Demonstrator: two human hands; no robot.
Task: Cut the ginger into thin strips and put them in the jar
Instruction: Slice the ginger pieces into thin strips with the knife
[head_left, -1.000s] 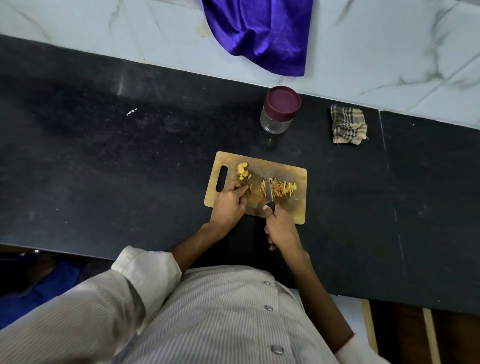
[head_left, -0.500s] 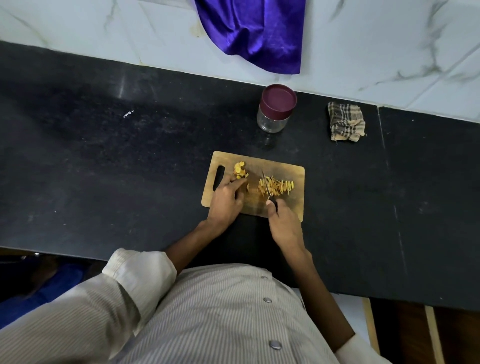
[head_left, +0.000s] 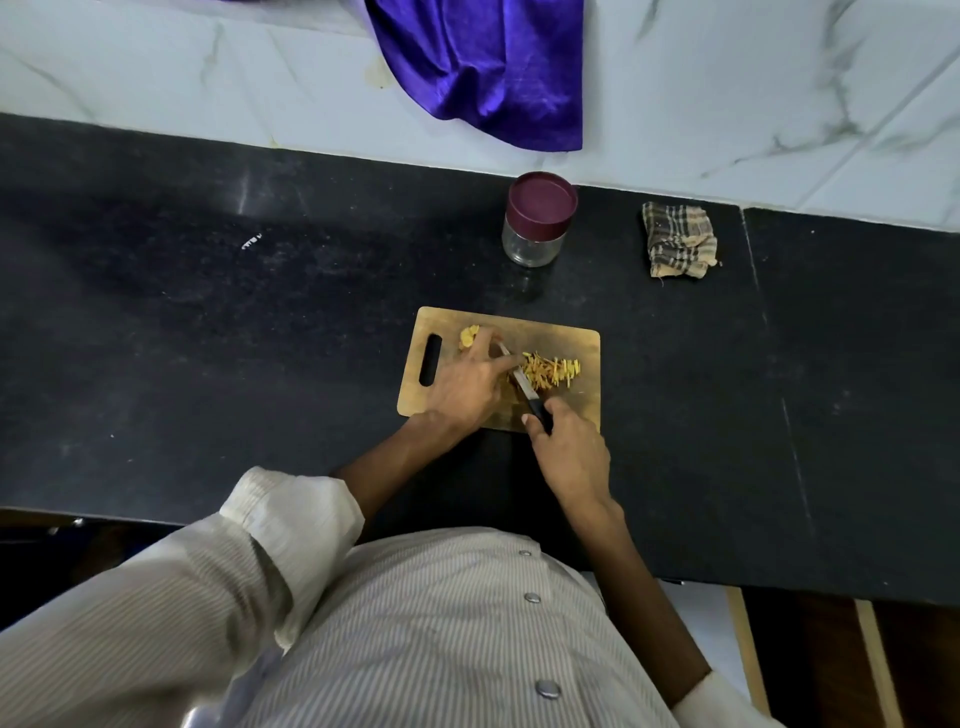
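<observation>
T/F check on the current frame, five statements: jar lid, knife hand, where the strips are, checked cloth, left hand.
1. The jar has its maroon lid on. True.
2. The left hand grips the knife. False: the right hand grips its black handle; the left hand rests on the cutting board beside the blade, fingers stretched out.
3. The cut ginger strips lie in a pile on the board, right of the blade. True.
4. The checked cloth lies on the cutting board. False: it lies on the black counter, right of the jar.
5. Some ginger strips are already in the jar. False: the glass looks empty.
</observation>
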